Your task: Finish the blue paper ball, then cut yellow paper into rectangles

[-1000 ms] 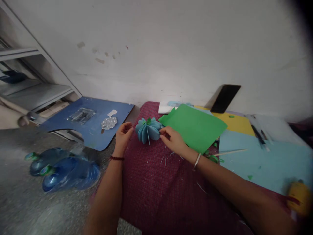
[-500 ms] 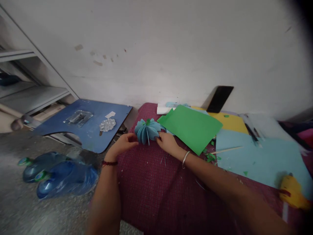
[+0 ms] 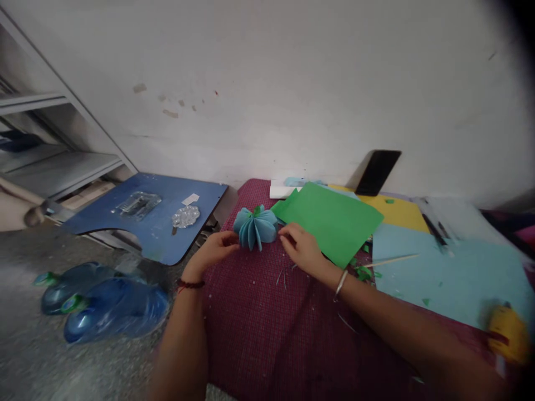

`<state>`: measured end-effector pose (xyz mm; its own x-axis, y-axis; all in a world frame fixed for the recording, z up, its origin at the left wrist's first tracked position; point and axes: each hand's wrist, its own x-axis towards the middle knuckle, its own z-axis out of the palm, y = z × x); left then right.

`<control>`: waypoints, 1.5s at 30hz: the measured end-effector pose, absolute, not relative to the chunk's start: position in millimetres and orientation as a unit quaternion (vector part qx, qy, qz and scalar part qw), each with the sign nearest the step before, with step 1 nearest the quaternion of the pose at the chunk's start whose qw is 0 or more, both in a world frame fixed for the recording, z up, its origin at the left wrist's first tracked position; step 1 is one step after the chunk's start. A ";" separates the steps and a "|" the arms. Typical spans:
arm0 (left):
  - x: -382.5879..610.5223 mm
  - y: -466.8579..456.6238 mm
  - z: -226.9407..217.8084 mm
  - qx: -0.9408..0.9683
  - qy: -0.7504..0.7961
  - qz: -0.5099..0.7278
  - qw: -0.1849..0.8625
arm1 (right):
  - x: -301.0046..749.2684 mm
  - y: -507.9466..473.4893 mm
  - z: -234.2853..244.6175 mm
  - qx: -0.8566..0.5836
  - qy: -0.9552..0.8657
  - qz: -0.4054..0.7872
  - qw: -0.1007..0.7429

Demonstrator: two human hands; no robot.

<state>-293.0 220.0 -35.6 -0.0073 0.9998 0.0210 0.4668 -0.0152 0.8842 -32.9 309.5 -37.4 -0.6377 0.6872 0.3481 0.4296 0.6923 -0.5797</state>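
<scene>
Now the right hand (image 3: pixel 303 248), thumb and fingers loosely parted, is withdrawn from the blue pleated-paper ornament (image 3: pixel 254 228), leaving that side unsupported on the maroon cloth (image 3: pixel 259 312); the left hand (image 3: pixel 214 249), likewise parted, adjoins its left edge, contact unclear.

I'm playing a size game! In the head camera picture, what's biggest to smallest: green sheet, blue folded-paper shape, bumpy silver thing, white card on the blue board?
1. Green sheet
2. Blue folded-paper shape
3. Bumpy silver thing
4. White card
</scene>
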 end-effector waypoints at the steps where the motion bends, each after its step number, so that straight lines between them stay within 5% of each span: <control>1: -291.6 220.3 -35.6 0.607 0.606 0.372 0.354 | -29.8 306.4 -35.6 -0.302 -0.871 0.246 0.300; 14: -279.4 231.3 -47.0 0.637 0.636 0.356 0.250 | -79.2 289.2 -32.2 -0.362 -0.920 0.126 0.081; 30: -285.4 240.4 -68.9 0.591 0.684 0.375 0.204 | -79.1 299.6 -38.3 -0.359 -0.925 0.120 0.036; 41: -309.1 222.4 -44.7 0.562 0.712 0.350 0.236 | -46.3 292.1 -25.2 -0.323 -0.938 0.124 0.019; 45: -316.6 214.9 -27.0 0.509 0.757 0.381 0.153 | -1.0 294.9 -13.0 -0.268 -0.950 0.156 0.028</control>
